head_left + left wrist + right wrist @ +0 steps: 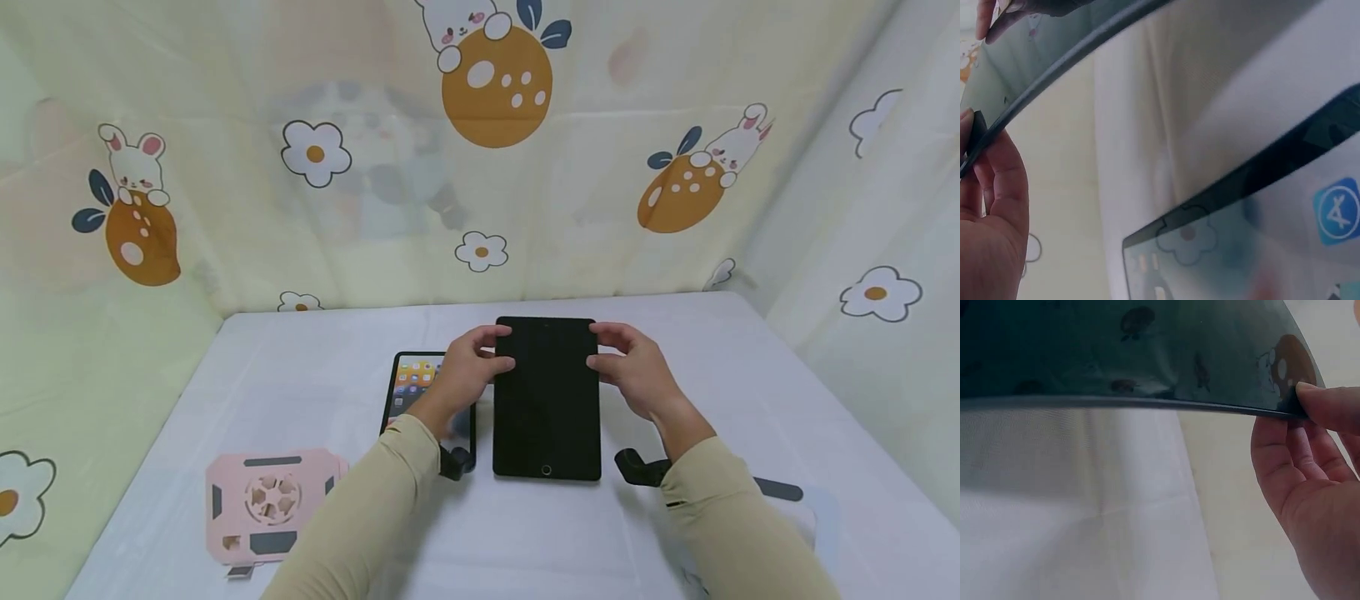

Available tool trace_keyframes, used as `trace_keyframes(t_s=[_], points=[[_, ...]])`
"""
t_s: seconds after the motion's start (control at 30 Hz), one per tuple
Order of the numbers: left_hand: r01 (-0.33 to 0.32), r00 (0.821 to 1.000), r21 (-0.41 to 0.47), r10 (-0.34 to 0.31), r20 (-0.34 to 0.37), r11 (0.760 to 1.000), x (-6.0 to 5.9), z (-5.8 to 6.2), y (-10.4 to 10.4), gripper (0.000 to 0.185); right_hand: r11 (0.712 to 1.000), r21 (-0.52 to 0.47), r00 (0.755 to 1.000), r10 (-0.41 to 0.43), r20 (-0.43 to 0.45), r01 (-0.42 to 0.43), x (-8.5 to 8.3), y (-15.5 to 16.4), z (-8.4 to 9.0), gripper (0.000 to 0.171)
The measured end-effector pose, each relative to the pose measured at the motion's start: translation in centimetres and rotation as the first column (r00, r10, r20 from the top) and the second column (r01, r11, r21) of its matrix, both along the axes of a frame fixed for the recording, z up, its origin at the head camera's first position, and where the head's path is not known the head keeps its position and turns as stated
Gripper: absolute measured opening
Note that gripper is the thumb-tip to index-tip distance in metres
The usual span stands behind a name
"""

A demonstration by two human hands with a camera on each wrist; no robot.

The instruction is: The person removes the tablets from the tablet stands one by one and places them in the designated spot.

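Makeshift booth (bunny-print curtains (480,167))

A tablet (547,400) is held above the middle of the table (712,350), the left hand (467,367) at its left edge and the right hand (633,367) at its right. A second tablet (414,385) lies just left of it, a stand (264,504) farther left and nearer.

Even, diffuse lighting with faint shadows; head view is sharp but bowed at the edges, while both close wrist views are soft.
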State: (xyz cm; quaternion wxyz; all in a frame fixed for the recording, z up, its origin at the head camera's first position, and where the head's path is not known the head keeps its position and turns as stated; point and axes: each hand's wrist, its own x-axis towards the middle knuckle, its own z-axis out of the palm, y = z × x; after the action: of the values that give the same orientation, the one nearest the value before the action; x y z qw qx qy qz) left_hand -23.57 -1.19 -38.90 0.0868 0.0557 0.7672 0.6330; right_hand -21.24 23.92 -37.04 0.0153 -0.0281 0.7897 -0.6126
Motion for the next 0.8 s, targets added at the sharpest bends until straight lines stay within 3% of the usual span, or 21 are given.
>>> trace_keyframes(t_s=[0.47,0.8], points=[[-0.013,0.999,0.066,0.01,0.048,0.998,-0.7,-1.0,-1.3,0.043,0.999,-0.025,0.998,-0.025,0.057,0.027,-1.2,-1.8,-1.0,0.051],[-0.036,0.998,0.04,0.034,0.053,0.999,-0.8,-1.8,-1.6,0.042,0.996,-0.048,0.991,-0.074,0.108,0.079,-1.7,-2.7,-1.8,0.051]])
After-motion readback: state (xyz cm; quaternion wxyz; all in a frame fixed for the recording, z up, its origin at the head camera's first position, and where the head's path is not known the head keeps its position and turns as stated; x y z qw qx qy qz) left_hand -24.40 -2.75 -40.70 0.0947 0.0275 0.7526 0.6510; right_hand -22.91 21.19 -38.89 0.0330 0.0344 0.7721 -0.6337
